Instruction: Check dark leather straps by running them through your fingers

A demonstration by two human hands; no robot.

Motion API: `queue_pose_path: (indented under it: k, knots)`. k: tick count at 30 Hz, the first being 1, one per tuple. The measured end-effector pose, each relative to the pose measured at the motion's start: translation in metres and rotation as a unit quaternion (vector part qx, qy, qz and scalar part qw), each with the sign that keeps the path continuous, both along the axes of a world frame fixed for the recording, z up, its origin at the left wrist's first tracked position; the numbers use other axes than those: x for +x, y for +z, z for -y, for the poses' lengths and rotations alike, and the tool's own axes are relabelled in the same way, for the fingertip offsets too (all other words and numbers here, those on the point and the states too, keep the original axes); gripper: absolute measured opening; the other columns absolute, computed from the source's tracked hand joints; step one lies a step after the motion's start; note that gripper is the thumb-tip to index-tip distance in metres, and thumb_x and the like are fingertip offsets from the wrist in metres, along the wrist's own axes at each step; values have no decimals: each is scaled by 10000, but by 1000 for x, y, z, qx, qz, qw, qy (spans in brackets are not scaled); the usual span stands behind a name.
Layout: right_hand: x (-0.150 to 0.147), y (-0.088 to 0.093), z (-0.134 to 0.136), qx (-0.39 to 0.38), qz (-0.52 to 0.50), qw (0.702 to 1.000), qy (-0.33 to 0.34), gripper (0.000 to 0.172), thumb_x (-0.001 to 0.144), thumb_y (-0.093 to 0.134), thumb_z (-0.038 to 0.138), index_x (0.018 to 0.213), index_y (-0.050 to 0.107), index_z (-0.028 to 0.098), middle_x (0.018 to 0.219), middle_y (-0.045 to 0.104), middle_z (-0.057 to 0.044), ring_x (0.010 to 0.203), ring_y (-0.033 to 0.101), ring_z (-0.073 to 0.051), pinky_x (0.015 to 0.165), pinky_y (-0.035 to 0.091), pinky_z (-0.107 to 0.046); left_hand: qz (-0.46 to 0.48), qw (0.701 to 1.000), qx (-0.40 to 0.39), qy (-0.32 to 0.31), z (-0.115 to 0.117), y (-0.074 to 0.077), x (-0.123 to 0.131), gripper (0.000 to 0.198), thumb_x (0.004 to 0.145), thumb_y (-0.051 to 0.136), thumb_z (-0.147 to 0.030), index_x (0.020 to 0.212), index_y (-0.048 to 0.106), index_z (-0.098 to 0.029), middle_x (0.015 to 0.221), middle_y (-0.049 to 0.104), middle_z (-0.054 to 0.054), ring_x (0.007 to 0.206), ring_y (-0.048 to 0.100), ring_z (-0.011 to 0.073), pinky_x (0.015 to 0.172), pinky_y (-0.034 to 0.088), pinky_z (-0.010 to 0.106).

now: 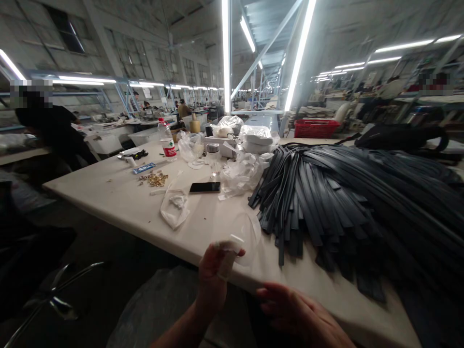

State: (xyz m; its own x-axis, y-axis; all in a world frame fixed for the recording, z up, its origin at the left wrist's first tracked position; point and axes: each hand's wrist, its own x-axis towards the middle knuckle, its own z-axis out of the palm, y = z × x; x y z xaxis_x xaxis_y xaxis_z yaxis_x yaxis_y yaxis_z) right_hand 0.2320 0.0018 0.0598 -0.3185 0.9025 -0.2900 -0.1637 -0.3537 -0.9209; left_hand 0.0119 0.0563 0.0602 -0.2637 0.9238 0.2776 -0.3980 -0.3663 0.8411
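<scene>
My left hand (213, 270) is at the table's front edge, its fingers closed around a pale translucent strip (227, 263). Part of the strip is folded over the fingers, and its exact kind is unclear. A thin clear loop (253, 237) curves over the tabletop just beyond that hand. Lower and to the right, my right hand (286, 307) is blurred, with loosely extended fingers and nothing visible in them. It is below the table edge, apart from the left hand. A big bundle of black flat straps (308, 193) covers the right side of the table.
On the pale table (119, 193) are a phone (205, 187), brass-coloured small parts (157, 180), a red-labelled bottle (167, 140), a lidded jar (213, 159) and crumpled plastic (242, 171). A red basket (315, 128) stands behind. Chair legs (54, 295) show lower left; a person in black is beyond.
</scene>
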Motion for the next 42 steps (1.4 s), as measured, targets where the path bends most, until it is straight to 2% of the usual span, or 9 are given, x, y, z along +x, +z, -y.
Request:
queue_pose_path:
  k: [5, 11, 17, 23, 26, 29, 33, 39, 42]
  knots:
    - [-76, 13, -52, -118, -232, 965, 34, 575, 781, 760, 680, 1076, 763, 187, 1120, 746, -105, 991, 724, -216, 749, 602, -259, -24, 998, 35, -47, 25, 4, -9, 187, 837, 794, -339, 996, 765, -246, 868, 800, 36, 781, 768, 204, 737, 630, 281]
    - [-59, 39, -90, -77, -252, 955, -137, 461, 563, 986, 396, 933, 785, 209, 964, 776, -48, 785, 716, -141, 688, 608, -205, 86, 995, -52, 3, 25, 0, -33, 274, 722, 895, -328, 956, 770, -256, 792, 787, 0, 706, 749, 150, 738, 627, 244]
    - [-41, 52, -75, 107, -131, 971, -166, 280, 635, 952, 433, 799, 807, 257, 972, 772, -52, 726, 693, -120, 638, 587, -159, 180, 976, -116, 37, -21, 1, -61, 457, 554, 976, -302, 941, 743, -234, 826, 773, -28, 784, 744, 145, 748, 607, 228]
    - [-40, 62, -43, 316, -34, 937, -144, 94, 856, 798, 390, 866, 786, 298, 972, 742, -32, 485, 589, -70, 532, 553, -206, 66, 994, -83, -13, -90, 8, -59, 501, 650, 882, -432, 1036, 665, -197, 923, 758, 24, 788, 713, 143, 846, 572, 301]
    - [-43, 66, -36, 342, 11, 937, -69, 129, 893, 750, 409, 934, 766, 288, 1096, 729, -68, 702, 728, -170, 708, 622, -270, -74, 993, -91, -28, -119, 13, -56, 504, 736, 772, -538, 1075, 640, -189, 977, 747, 60, 837, 711, 171, 847, 559, 329]
    - [-46, 64, -40, 429, 109, 896, -29, 70, 915, 711, 297, 967, 758, 294, 1192, 714, -62, 1042, 715, -217, 900, 590, -256, -160, 981, -107, -31, -129, 20, -66, 477, 656, 860, -484, 980, 688, -178, 907, 741, 73, 819, 691, 207, 777, 540, 317]
    - [-47, 52, -58, 556, 247, 793, -32, 251, 926, 565, 87, 994, 723, 270, 1222, 703, -44, 1115, 680, -154, 974, 543, -217, -315, 940, -121, 41, -98, 22, -79, 456, 710, 781, -629, 779, 691, -187, 768, 708, 60, 787, 659, 224, 758, 502, 312]
    - [-47, 36, -79, 619, 294, 729, 14, 253, 945, 532, 57, 1062, 676, 230, 1296, 654, -80, 1173, 644, -163, 1019, 530, -269, -170, 906, -159, -354, -8, 18, -39, 655, 761, 639, -778, 847, 739, -137, 769, 725, 83, 709, 647, 185, 683, 482, 265]
    - [-47, 31, -84, 623, 306, 720, 13, 247, 948, 512, 53, 1036, 673, 220, 1292, 655, -90, 1170, 645, -177, 1011, 542, -304, -74, 881, -212, -416, 14, 14, -13, 535, 738, 764, -647, 837, 740, -122, 735, 712, 70, 679, 638, 160, 682, 486, 248]
